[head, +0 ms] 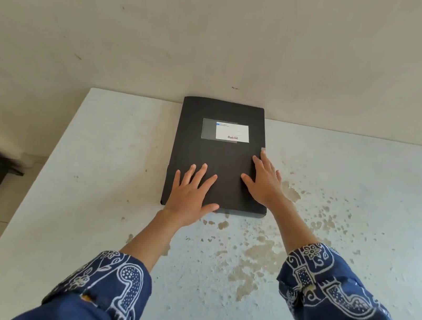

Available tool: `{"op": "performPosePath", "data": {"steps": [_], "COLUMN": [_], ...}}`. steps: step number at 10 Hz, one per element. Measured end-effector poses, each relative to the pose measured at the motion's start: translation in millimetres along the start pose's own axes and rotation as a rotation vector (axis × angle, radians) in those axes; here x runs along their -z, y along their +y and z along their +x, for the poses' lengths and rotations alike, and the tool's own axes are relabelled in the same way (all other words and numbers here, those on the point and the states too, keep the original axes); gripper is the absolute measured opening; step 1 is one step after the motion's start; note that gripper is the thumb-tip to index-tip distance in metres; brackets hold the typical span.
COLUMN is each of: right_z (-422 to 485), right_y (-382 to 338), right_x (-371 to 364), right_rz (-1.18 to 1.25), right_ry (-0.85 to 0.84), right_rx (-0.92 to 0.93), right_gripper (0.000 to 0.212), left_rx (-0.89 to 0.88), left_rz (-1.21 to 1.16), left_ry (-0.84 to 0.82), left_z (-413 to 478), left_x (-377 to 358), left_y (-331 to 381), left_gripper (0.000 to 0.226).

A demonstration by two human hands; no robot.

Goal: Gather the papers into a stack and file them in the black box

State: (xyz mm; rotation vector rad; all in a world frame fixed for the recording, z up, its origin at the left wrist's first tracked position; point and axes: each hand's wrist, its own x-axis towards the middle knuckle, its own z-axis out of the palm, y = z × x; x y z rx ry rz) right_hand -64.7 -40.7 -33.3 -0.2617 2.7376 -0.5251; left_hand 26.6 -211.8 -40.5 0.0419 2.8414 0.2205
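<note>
Both grips, left hand and right hand, flat atop closed black box.

Label card: a white card sits in a clear sleeve on the lid of my black box.
Brand: red lettering at the card's lower right, seemingly starting "Ba"; I cannot read the rest.
Other print: a blue patch with tiny lines, too small to read.

Black box showing a white label with blue and red print. Bench showing pale white-blue, flaking to tan patches. Sleeves wearing navy with white batik motifs. Wall reading off-white.
</note>
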Motion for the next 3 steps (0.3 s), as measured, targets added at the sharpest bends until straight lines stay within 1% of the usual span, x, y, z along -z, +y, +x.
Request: {"op": "performPosePath", "data": {"steps": [1,2,3], "right_z": [-20.2,-44.3,-77.7], "right_y": [-9.4,-15.1,-23.6], "right_x": [19.8,38.8,68.2], "right_rz": [0.106,0.229,0.321], "right_ry": [0.084,0.183,0.330], "right_rx": [0.026,0.097,0.191], "right_gripper": [0.045,0.033,0.020], "left_rx": [0.004,0.014,0.000], "left_rz": [-0.069,-0.162,-0.250], "left_ry": [-0.001,0.107,0.222], "left_z": [-5.3,-16.7,-36.3], "left_x": [16.8,32.6,45.7], "left_y": [2.4,4.6,9.4], "left_gripper": [0.061,0.049,0.041]}}
